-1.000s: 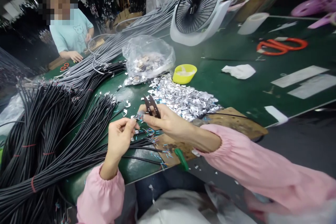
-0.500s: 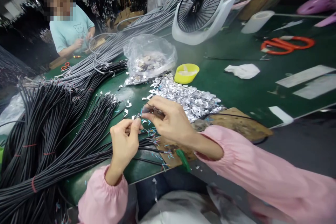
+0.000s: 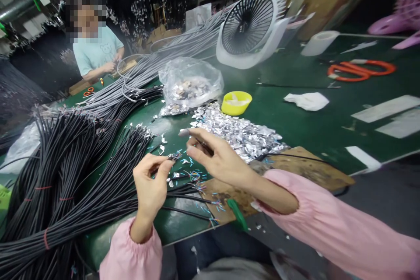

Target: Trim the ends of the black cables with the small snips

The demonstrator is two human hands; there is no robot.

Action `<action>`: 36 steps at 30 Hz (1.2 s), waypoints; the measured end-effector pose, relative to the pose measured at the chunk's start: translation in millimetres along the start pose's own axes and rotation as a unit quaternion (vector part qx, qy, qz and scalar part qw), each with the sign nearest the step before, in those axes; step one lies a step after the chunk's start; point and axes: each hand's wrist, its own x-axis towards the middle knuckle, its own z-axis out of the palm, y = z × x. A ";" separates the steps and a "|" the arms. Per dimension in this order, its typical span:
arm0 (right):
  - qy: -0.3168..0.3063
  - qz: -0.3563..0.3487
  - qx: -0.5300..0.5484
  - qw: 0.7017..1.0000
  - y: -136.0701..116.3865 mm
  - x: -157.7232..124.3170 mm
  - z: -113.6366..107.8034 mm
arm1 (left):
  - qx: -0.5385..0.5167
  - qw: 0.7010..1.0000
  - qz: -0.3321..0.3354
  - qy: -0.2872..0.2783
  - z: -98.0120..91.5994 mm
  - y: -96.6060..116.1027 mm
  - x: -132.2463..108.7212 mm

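Between thumb and fingers, my left hand [image 3: 151, 179] pinches a black cable near its stripped end [image 3: 176, 155], where thin coloured wires fan out. My right hand [image 3: 213, 153] is just to the right of that end, apart from it, with thumb and fingers spread. Some of its fingers are curled, and I make out nothing held in it. Below lie more black cables [image 3: 183, 190] with frayed coloured ends. A heap of silver foil scraps [image 3: 239, 131] lies beyond my right hand. Big bundles of black cable [image 3: 65, 162], tied with red bands, fill the left side.
A clear plastic bag [image 3: 192, 83] of scraps and a yellow cup [image 3: 236, 103] stand behind the foil. Further back is a white fan [image 3: 251, 28]. Orange-handled scissors [image 3: 361, 71] lie at right. Across the table sits a person in a light blue shirt [image 3: 96, 50].
My right hand has come away from the cable end and its fingers have spread. My left hand keeps its pinch on the cable. The whole view has shifted slightly, showing more at the top.
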 end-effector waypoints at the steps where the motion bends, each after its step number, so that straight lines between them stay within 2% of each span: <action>1: -0.014 0.001 0.011 1.000 -0.3 -0.8 0.5 | 0.004 1.000 0.024 0.019 -0.4 -1.3 -0.1; 6: -0.044 -0.003 0.060 0.997 -5.9 -3.1 1.8 | 0.050 0.990 0.115 0.060 -3.9 -7.7 -4.0; 10: -0.035 0.023 0.086 0.995 -10.1 -2.3 -0.6 | 0.067 0.987 0.143 0.039 -4.9 -9.0 -5.1; 14: -0.062 0.062 0.132 0.987 -11.3 -0.6 -4.3 | 0.086 0.981 0.171 0.012 -2.9 -9.0 -3.6; 17: -0.078 0.054 0.128 0.987 -10.1 0.3 -5.9 | 0.105 0.977 0.184 -0.004 -1.0 -9.4 -4.0; 20: -0.080 0.025 0.134 0.987 -8.8 0.9 -7.3 | 0.117 0.982 0.142 -0.027 -1.3 -8.6 -4.8; 23: -0.123 -0.006 0.157 0.980 -9.8 1.1 -8.8 | 0.106 0.989 0.055 -0.085 -3.0 -5.2 -4.6; 25: -0.126 -0.038 0.130 0.983 -11.2 1.0 -9.3 | 0.086 0.989 0.000 -0.123 -3.3 -2.0 -4.3; 28: -0.043 -0.074 0.041 0.996 -10.9 1.4 -10.4 | 0.069 0.987 -0.057 -0.136 -1.4 1.2 -4.6; 32: 0.145 -0.042 -0.001 0.989 -5.7 3.1 -14.2 | 0.027 0.988 -0.106 -0.105 1.0 0.2 -5.3; 33: 0.174 -0.033 -0.009 0.984 -4.8 3.4 -14.7 | 0.017 0.989 -0.114 -0.097 1.1 -0.5 -5.2; 34: 0.165 -0.033 -0.015 0.986 -4.6 3.4 -14.6 | 0.011 0.989 -0.118 -0.090 1.0 -1.1 -4.8; 36: 0.099 -0.044 -0.014 0.994 -5.6 2.9 -12.7 | 0.011 0.990 -0.115 -0.081 0.7 -1.8 -3.5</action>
